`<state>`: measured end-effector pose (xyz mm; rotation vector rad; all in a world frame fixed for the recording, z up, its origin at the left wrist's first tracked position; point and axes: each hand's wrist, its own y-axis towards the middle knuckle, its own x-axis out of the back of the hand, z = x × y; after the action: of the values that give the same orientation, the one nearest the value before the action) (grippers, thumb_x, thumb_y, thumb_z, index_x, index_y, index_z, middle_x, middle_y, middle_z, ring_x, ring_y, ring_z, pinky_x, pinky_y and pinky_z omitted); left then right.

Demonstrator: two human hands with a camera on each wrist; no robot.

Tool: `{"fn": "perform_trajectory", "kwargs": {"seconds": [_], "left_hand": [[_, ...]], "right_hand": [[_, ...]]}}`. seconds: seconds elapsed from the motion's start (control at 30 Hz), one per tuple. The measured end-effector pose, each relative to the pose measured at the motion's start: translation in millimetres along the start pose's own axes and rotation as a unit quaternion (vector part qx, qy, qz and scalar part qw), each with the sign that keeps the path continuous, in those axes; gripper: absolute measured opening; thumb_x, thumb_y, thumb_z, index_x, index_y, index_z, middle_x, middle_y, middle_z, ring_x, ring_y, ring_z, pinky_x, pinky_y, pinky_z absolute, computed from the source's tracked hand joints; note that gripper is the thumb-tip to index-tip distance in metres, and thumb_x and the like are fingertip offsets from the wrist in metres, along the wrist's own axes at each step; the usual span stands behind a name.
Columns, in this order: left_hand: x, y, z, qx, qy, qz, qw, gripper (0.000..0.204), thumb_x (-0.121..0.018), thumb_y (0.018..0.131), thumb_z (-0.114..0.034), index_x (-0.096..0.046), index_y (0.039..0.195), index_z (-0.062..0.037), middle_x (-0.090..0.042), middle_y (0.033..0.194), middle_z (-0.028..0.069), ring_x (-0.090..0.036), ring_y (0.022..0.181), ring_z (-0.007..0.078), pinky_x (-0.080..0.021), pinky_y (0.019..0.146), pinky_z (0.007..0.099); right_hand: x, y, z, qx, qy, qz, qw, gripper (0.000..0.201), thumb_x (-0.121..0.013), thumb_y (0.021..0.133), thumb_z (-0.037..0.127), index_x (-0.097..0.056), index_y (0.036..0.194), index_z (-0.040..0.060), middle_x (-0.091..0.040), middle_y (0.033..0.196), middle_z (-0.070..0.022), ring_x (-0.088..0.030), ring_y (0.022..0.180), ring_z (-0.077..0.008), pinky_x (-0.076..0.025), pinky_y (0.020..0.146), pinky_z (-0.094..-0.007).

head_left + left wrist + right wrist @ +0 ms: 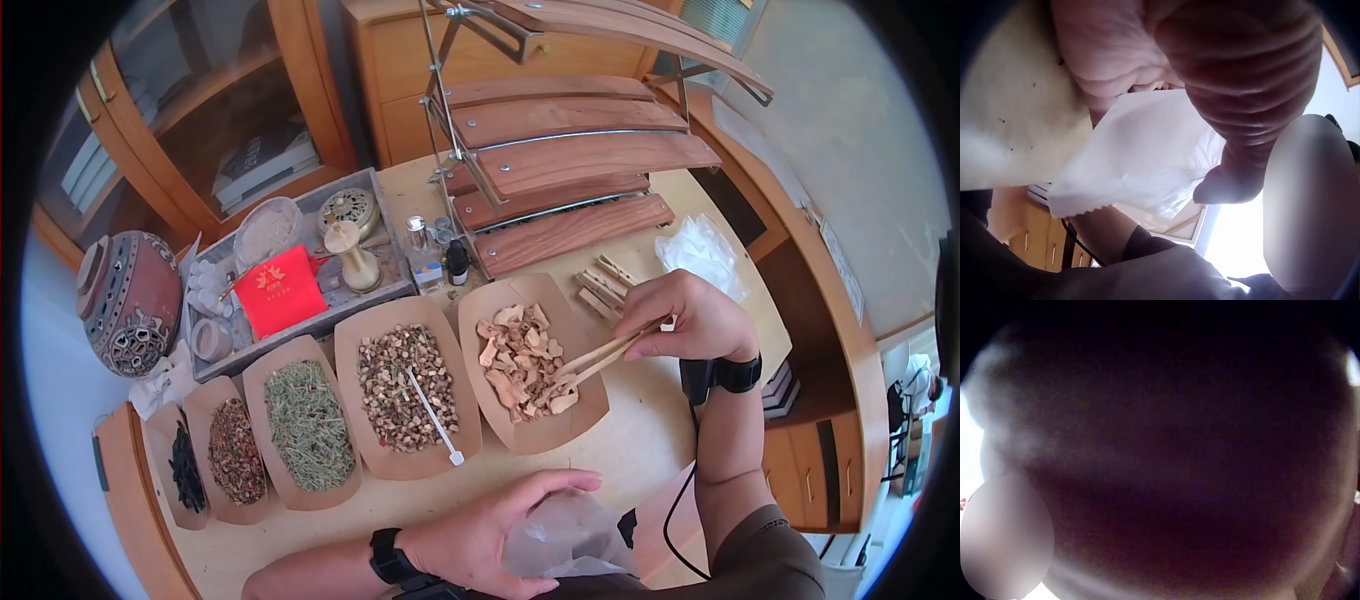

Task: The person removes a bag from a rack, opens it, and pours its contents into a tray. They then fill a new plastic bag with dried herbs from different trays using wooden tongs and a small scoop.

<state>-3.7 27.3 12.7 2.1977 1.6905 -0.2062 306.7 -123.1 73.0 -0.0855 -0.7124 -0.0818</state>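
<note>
In the head view my right hand (pixel 690 312) pinches a pair of wooden tongs (pixel 608 356). Their tips reach into the right-hand brown paper tray (pixel 583 418), among pale dried slices (pixel 512 365). Close to my body, my left hand (pixel 478 540) holds a thin translucent bag (pixel 568 538), thumb and fingers curved round it. The left wrist view shows the same bag (pixel 1138 147) hanging below the palm, one edge finely toothed. My own hand fills most of the right wrist view, dark and blurred, so the tongs are hidden there.
Other paper trays hold chopped brown pieces (pixel 385 375) with a small white scoop (pixel 435 418) on top, green dried herb (pixel 308 425), reddish bits (pixel 237 455) and dark strips (pixel 185 470). Behind stand a grey tray (pixel 395 225), small bottles (pixel 457 262), a wooden slatted rack (pixel 590 155) and crumpled plastic (pixel 705 255).
</note>
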Motion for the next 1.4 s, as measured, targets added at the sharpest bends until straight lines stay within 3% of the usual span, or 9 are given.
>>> {"fn": "perform_trajectory", "kwargs": {"seconds": [0.07,0.13,0.27,0.57,0.87,0.97,1.03,1.13,1.4], "left_hand": [[-1.5,0.8,-4.9,0.0,0.022,-0.04,0.999,0.075,-0.088,0.077,-0.015,-0.053,0.142,-0.0002,-0.059,0.139,0.0149,-0.06,0.129,0.0252,-0.05,0.106,0.0401],[5.3,-2.6,4.8,0.055,0.105,0.038,0.992,0.089,-0.077,0.082,-0.008,-0.032,0.158,-0.0006,-0.04,0.161,0.0156,-0.038,0.151,0.0271,-0.03,0.125,0.044],[3.8,-4.9,4.9,0.025,0.137,0.021,0.99,0.084,-0.077,0.082,-0.005,-0.037,0.156,0.0,-0.042,0.16,0.0146,-0.038,0.152,0.0266,-0.03,0.125,0.0427],[1.3,-27.0,-9.9,0.088,0.157,-0.049,0.982,0.089,-0.08,0.079,-0.002,-0.035,0.156,-0.004,-0.043,0.158,0.0155,-0.044,0.147,0.0262,-0.035,0.121,0.0428],[3.3,-37.1,6.6,0.059,0.214,-0.144,0.964,0.089,-0.08,0.081,-0.01,-0.035,0.157,-0.0036,-0.043,0.156,0.0168,-0.047,0.142,0.0301,-0.048,0.111,0.0401],[-4.0,-40.4,-6.8,0.048,0.354,-0.175,0.918,0.08,-0.085,0.079,-0.015,-0.046,0.148,-0.004,-0.054,0.143,0.0168,-0.06,0.127,0.0298,-0.055,0.099,0.0387],[-12.0,-47.6,-9.1,0.072,0.434,-0.257,0.861,0.056,-0.088,0.076,-0.017,-0.061,0.123,-0.0057,-0.068,0.111,0.0111,-0.071,0.094,0.0243,-0.058,0.079,0.0354],[-6.5,-53.9,-5.5,0.05,0.524,-0.244,0.814,0.032,-0.088,0.076,-0.019,-0.064,0.093,-0.008,-0.065,0.078,0.0035,-0.065,0.066,0.0204,-0.054,0.061,0.0336],[5.3,-47.2,1.2,-0.048,0.579,-0.171,0.796,0.026,-0.086,0.079,-0.015,-0.062,0.075,-0.005,-0.059,0.066,0.0073,-0.06,0.057,0.0267,-0.049,0.053,0.037]], "right_hand": [[-1.2,0.5,-2.1,0.015,0.006,-0.02,1.0,0.024,-0.087,0.082,0.007,-0.078,0.103,-0.0001,-0.072,0.086,-0.0078,-0.064,0.075,-0.017,-0.05,0.063,-0.0299],[-2.5,2.4,-2.6,0.028,0.021,-0.018,0.999,0.024,-0.087,0.082,0.007,-0.079,0.102,-0.0001,-0.072,0.086,-0.0077,-0.064,0.074,-0.0166,-0.049,0.063,-0.0297],[-4.3,1.2,11.7,0.068,0.097,0.014,0.993,0.025,-0.088,0.081,0.008,-0.079,0.103,0.0007,-0.072,0.086,-0.0074,-0.063,0.073,-0.0162,-0.047,0.062,-0.0296],[-34.6,4.9,43.7,0.221,0.184,0.059,0.956,0.039,-0.09,0.078,0.011,-0.078,0.114,0.0013,-0.075,0.092,-0.0095,-0.067,0.077,-0.0234,-0.049,0.065,-0.0312],[-61.0,2.1,59.2,0.227,0.073,0.033,0.971,0.025,-0.086,0.08,0.015,-0.075,0.102,0.007,-0.071,0.083,-0.0054,-0.068,0.069,-0.0242,-0.049,0.056,-0.0319],[-54.7,0.5,57.9,0.218,0.074,0.049,0.972,0.018,-0.084,0.081,0.01,-0.074,0.095,0.0066,-0.072,0.082,-0.0058,-0.069,0.068,-0.0242,-0.05,0.056,-0.0313],[-49.6,-0.8,62.1,0.154,0.102,0.074,0.98,0.017,-0.081,0.08,0.008,-0.073,0.095,0.0051,-0.072,0.083,-0.008,-0.068,0.073,-0.0297,-0.053,0.065,-0.0345],[-47.1,1.6,59.2,0.138,0.116,0.08,0.98,0.016,-0.082,0.079,0.006,-0.075,0.094,0.0049,-0.073,0.082,-0.008,-0.069,0.072,-0.0279,-0.053,0.064,-0.0336],[-47.5,10.1,40.9,0.149,0.179,0.115,0.966,0.012,-0.083,0.087,0.012,-0.079,0.094,0.0041,-0.076,0.082,-0.0064,-0.07,0.066,-0.0232,-0.05,0.057,-0.0306]]}}
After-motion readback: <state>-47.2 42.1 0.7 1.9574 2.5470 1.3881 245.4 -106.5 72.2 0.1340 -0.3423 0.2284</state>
